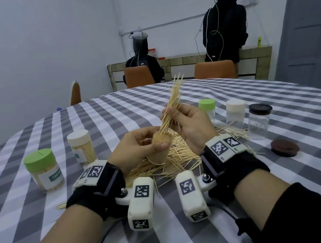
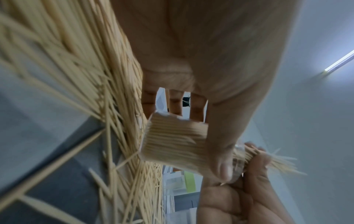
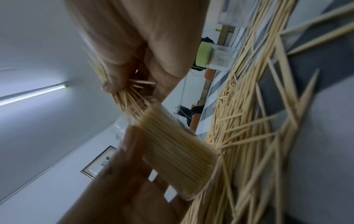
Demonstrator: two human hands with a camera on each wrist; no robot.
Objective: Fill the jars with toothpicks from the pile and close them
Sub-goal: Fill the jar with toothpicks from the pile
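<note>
Clear plastic jar (image 1: 159,147), packed with toothpicks, gripped by left hand (image 1: 136,148); right hand (image 1: 188,123) pinches toothpick bundle (image 1: 171,102) at one o'clock.

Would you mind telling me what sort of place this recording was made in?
Probably a plain room used for recording tasks rather than a home: a large table under a grey checked cloth, orange chairs, and two other people wearing cabled gear at a counter.

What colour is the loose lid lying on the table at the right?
Dark brown lid; clearest in the head view.
</note>
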